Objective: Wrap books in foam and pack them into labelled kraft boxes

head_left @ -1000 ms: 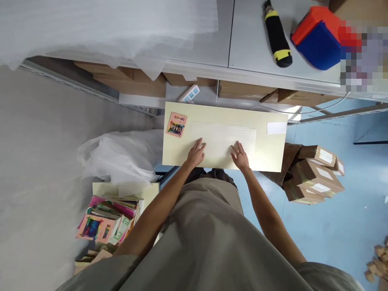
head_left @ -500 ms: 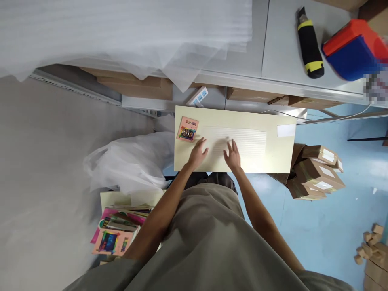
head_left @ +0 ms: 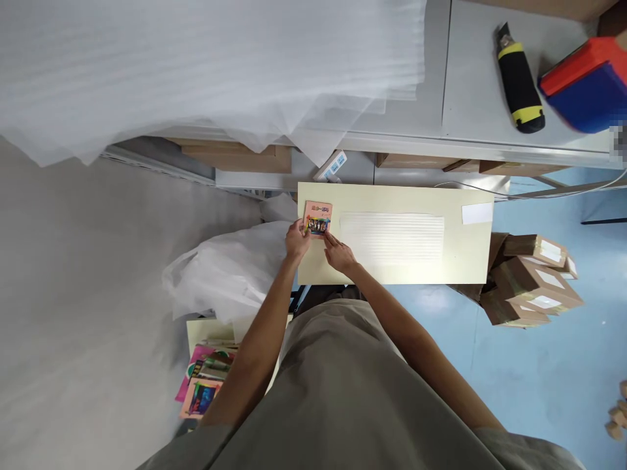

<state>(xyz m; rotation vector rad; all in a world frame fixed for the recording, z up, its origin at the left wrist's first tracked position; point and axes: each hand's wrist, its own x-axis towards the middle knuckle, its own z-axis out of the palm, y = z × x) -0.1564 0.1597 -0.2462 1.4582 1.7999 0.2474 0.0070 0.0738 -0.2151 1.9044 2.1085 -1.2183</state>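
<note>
A small pink booklet (head_left: 318, 217) with a colourful picture lies at the left end of a pale yellow board (head_left: 455, 251). My left hand (head_left: 296, 239) pinches the booklet's near left corner. My right hand (head_left: 339, 254) touches its near right corner with fingertips together. A white ribbed foam sheet (head_left: 392, 237) lies flat on the board just right of my hands. A small white label (head_left: 477, 213) sits at the board's far right corner.
A grey table (head_left: 470, 98) at the back carries foam sheeting (head_left: 196, 72), a black and yellow utility knife (head_left: 519, 81) and a red and blue object (head_left: 588, 81). Taped cardboard boxes (head_left: 533, 281) lie right on the blue floor. A white plastic bag (head_left: 225, 274) and stacked booklets (head_left: 206, 385) lie left.
Both hands left the white foam sheet and moved left to the pink booklet, closing on its near corners. The camera view shifted left as well.
</note>
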